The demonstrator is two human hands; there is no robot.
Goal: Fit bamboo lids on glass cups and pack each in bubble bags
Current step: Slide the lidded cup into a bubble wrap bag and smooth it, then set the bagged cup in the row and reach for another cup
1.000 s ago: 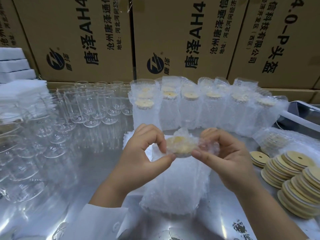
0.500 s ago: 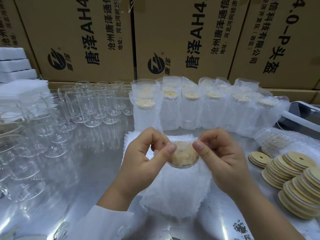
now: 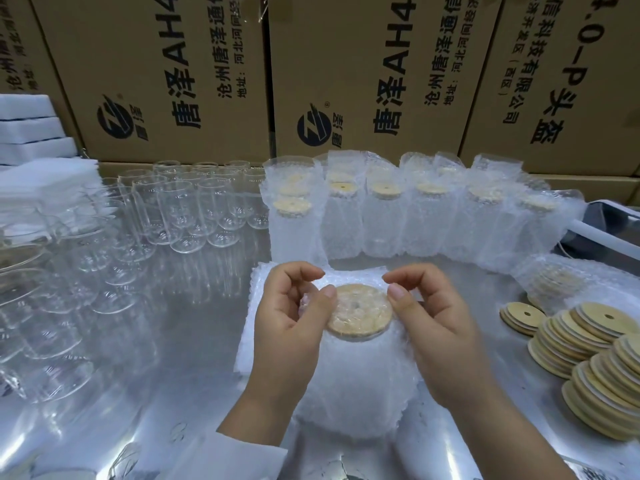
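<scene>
Left hand (image 3: pixel 291 320) and right hand (image 3: pixel 438 327) pinch the soft bubble bag (image 3: pixel 353 389) mid-frame; its fragile glass cup (image 3: pixel 360 311) likely wants gripping round the body.

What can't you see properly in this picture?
In the head view:
- the bubble bag: its bubbles hide the cup inside; only the lid shows.
- the lid stacks: cut off by the right edge, uncountable.
- the empty glasses, left: blurred by glare, overlapping.
- the box printing: cut off by the top edge.
</scene>
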